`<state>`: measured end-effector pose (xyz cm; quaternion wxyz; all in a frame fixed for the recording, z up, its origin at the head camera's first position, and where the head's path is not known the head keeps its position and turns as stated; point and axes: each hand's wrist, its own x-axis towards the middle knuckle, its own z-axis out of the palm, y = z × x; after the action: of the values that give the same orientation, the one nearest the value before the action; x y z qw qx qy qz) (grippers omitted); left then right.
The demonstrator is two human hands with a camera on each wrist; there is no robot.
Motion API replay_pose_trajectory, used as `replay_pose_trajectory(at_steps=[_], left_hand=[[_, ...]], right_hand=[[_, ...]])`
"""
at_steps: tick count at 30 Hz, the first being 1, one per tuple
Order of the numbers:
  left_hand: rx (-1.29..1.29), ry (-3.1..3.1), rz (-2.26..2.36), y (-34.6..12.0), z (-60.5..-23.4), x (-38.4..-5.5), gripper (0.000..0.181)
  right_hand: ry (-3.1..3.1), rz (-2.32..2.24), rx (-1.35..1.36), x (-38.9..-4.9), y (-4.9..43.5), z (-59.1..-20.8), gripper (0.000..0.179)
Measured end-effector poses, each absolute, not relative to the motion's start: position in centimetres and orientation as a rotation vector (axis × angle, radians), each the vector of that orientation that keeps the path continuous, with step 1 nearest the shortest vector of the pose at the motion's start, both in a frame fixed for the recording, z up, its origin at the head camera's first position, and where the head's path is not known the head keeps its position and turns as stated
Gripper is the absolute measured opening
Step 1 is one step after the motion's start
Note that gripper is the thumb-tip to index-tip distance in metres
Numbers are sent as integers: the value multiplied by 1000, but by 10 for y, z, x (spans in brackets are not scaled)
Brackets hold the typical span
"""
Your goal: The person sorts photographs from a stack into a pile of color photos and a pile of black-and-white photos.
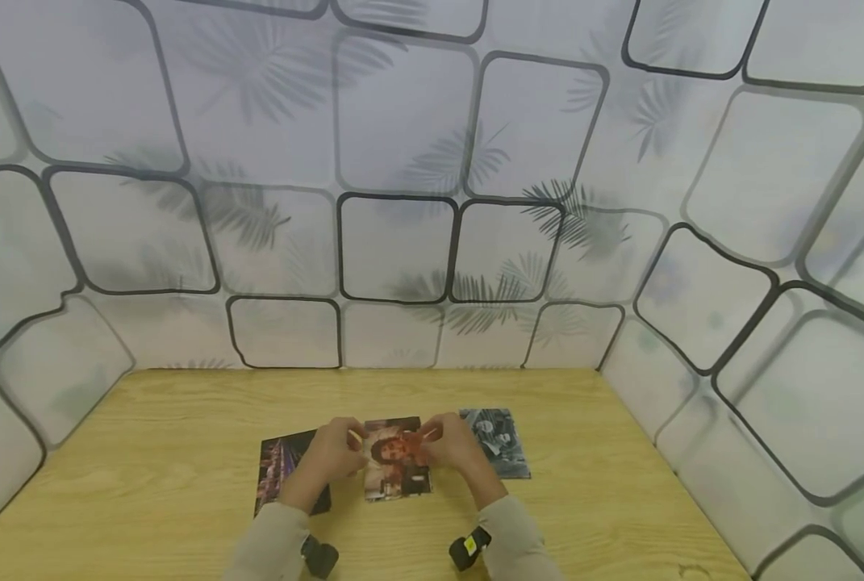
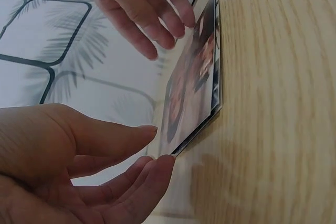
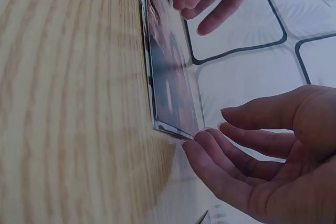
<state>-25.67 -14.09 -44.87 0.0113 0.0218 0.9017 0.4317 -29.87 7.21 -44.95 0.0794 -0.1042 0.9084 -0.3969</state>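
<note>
A small stack of photo prints (image 1: 397,468), topped by a reddish picture of a person, lies on the table between both hands. My left hand (image 1: 339,448) is at its left side, fingertips right at the edge and thumb held apart. On the opposite side my right hand (image 1: 452,444) has its fingertips at the edge, with the thumb raised clear of the print. The wrist views show slightly offset edges of more than one print (image 2: 191,82). Neither hand has its fingers curled round the stack (image 3: 170,72).
A dark purple print (image 1: 275,472) lies left, partly hidden behind my left hand and forearm. To the right is a black-and-white print (image 1: 502,444). The wooden table (image 1: 185,420) meets a patterned white backdrop (image 1: 395,250) behind and at both sides.
</note>
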Motion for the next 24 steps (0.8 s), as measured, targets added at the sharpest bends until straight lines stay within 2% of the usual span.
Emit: replay_pose_trajectory(at_steps=[12, 24], left_hand=[[11, 2839, 1299, -134, -455, -263, 40], [-51, 2821, 1394, -137, -452, -261, 34]], right_hand=[[2701, -1216, -342, -300, 72, -455, 18], [2685, -1237, -354, -302, 71, -460, 18]])
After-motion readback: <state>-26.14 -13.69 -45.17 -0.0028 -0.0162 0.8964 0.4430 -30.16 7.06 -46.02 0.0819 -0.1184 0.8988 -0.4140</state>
